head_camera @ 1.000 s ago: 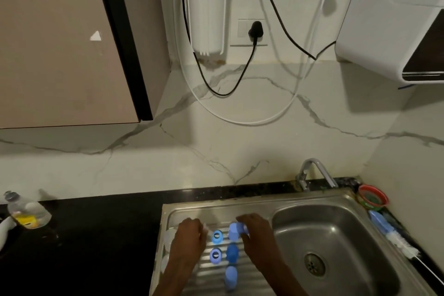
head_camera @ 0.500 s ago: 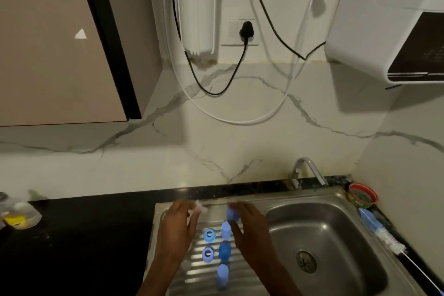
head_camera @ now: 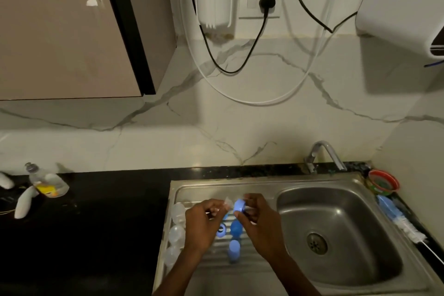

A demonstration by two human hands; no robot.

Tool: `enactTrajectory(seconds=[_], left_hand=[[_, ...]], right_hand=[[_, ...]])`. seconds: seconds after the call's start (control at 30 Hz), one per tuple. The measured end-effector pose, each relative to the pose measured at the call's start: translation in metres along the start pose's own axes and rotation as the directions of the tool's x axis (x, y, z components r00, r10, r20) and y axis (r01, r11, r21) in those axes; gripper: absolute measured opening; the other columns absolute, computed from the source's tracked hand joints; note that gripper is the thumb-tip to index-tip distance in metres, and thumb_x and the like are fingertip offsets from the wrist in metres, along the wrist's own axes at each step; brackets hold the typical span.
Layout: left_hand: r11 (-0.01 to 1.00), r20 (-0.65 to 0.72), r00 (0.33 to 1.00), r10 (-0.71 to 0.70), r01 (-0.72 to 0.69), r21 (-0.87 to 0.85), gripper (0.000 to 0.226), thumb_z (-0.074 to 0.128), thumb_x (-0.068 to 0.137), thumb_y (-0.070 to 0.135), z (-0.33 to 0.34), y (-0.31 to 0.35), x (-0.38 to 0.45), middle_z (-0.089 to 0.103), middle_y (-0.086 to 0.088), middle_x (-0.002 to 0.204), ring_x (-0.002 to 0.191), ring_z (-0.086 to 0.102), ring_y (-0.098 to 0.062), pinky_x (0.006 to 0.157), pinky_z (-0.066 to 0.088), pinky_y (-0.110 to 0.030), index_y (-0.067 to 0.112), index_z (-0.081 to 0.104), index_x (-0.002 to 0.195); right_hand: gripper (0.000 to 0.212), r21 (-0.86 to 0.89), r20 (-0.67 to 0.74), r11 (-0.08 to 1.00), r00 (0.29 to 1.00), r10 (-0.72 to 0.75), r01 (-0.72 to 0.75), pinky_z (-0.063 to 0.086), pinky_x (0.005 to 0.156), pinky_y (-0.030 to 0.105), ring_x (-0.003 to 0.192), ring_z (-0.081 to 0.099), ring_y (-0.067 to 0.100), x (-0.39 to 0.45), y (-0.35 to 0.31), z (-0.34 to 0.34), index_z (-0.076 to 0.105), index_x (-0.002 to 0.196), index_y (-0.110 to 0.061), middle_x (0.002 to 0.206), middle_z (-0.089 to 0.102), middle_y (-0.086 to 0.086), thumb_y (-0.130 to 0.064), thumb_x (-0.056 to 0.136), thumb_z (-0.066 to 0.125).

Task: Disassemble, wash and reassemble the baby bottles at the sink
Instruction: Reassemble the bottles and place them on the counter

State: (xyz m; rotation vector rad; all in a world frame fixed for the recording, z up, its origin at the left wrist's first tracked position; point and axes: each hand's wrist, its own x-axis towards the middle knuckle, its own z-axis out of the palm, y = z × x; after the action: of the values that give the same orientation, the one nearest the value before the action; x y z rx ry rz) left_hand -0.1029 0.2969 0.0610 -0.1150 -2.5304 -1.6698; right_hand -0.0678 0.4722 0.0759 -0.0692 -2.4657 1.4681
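Observation:
Over the steel drainboard (head_camera: 254,264), my left hand (head_camera: 201,223) pinches a clear silicone teat (head_camera: 227,202) by its tip. Right beside it, my right hand (head_camera: 258,221) grips a blue screw ring (head_camera: 239,206), its opening turned toward the teat. The two parts are almost touching. Below my hands on the ribs lie another blue ring (head_camera: 220,228), a blue cap (head_camera: 236,227) and a second blue cap (head_camera: 234,249). Clear bottle bodies (head_camera: 177,233) lie along the drainboard's left edge.
The sink basin (head_camera: 341,243) with its drain is to the right, the tap (head_camera: 323,154) behind it. A bottle brush (head_camera: 398,218) and a red-rimmed strainer (head_camera: 383,181) lie on the right ledge. A dish soap bottle (head_camera: 46,181) stands on the black counter at left.
Both hands have lifted off the drainboard, the left with a clear teat and the right with a blue ring, and brought the two parts together.

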Motion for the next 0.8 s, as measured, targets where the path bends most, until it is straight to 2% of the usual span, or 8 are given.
enactTrajectory(seconds=[0.13,0.27,0.37,0.4,0.47,0.57,0.67,0.8], left_hand=[[0.991,0.036,0.992,-0.123,0.125,-0.043,0.01,0.078,0.088,0.018,0.01,0.0,-0.004,0.074,0.016,0.081,0.079,0.07,-0.001,0.071,0.051,-0.009,0.019,0.08,0.098],[0.996,0.048,0.996,-0.077,0.079,-0.043,0.035,0.072,0.092,0.013,0.011,-0.004,-0.007,0.072,0.028,0.076,0.079,0.069,0.006,0.072,0.051,-0.01,0.045,0.077,0.078],[0.996,0.065,0.998,-0.014,0.02,-0.085,0.01,0.072,0.094,0.022,0.008,-0.005,-0.008,0.077,0.016,0.087,0.082,0.073,-0.005,0.073,0.055,-0.015,0.028,0.079,0.096],[0.996,0.081,0.997,-0.014,0.021,-0.084,0.01,0.071,0.094,0.026,0.007,-0.005,-0.008,0.077,0.013,0.09,0.085,0.073,-0.006,0.074,0.055,-0.017,0.023,0.079,0.1],[0.994,0.092,0.995,-0.033,0.042,-0.101,0.014,0.066,0.097,0.028,0.006,-0.008,-0.008,0.077,0.01,0.091,0.086,0.073,-0.009,0.075,0.057,-0.021,0.02,0.077,0.099],[0.985,0.077,0.991,-0.11,0.119,-0.126,0.021,0.062,0.101,0.022,0.008,-0.008,-0.006,0.076,0.004,0.081,0.078,0.073,-0.014,0.076,0.06,-0.032,0.022,0.077,0.086],[0.998,0.026,0.998,-0.056,0.056,-0.036,0.029,0.07,0.093,0.044,0.009,-0.006,-0.002,0.071,0.009,0.067,0.066,0.069,-0.009,0.066,0.054,-0.022,0.026,0.072,0.07],[1.0,-0.018,0.999,-0.026,0.026,-0.001,0.046,0.064,0.09,0.061,0.008,-0.015,0.003,0.071,0.007,0.066,0.065,0.07,-0.014,0.066,0.057,-0.034,0.02,0.072,0.07]], right_hand=[[0.024,0.062,0.037,0.997,0.998,0.043,-0.045,0.059,0.076,0.023,0.085,0.072,0.002,-0.001,0.003,0.011,0.066,0.106,-0.029,0.093,0.075,-0.01,-0.024,0.087,0.08],[0.025,0.078,0.023,0.996,0.999,0.042,-0.044,0.052,0.074,0.01,0.086,0.07,-0.002,0.002,0.006,0.013,0.068,0.109,-0.023,0.093,0.075,-0.012,-0.027,0.087,0.079],[0.026,0.077,0.017,0.997,0.999,0.03,-0.031,0.05,0.073,0.008,0.086,0.07,-0.004,0.005,0.005,0.014,0.068,0.108,-0.025,0.092,0.074,-0.015,-0.026,0.086,0.081],[0.028,0.081,0.02,0.996,0.999,0.031,-0.032,0.051,0.074,0.009,0.086,0.07,-0.004,0.006,0.007,0.016,0.068,0.109,-0.024,0.092,0.074,-0.015,-0.026,0.085,0.081],[0.031,0.084,0.025,0.996,0.999,0.029,-0.031,0.055,0.075,0.014,0.086,0.071,-0.002,0.007,0.009,0.019,0.068,0.111,-0.024,0.094,0.074,-0.015,-0.025,0.084,0.083],[0.032,0.097,0.062,0.995,0.998,0.016,-0.022,0.058,0.077,0.02,0.087,0.072,-0.001,0.007,0.012,0.025,0.069,0.11,-0.029,0.095,0.075,-0.018,-0.025,0.082,0.084],[0.027,0.144,0.108,0.99,0.994,-0.004,-0.012,0.059,0.08,0.022,0.088,0.072,-0.001,0.005,0.012,0.028,0.072,0.109,-0.027,0.096,0.076,-0.019,-0.022,0.085,0.082],[0.019,0.152,0.071,0.988,0.996,-0.047,0.036,0.059,0.082,0.025,0.091,0.072,0.0,0.006,0.011,0.026,0.072,0.108,-0.029,0.098,0.075,-0.02,-0.021,0.091,0.075]])
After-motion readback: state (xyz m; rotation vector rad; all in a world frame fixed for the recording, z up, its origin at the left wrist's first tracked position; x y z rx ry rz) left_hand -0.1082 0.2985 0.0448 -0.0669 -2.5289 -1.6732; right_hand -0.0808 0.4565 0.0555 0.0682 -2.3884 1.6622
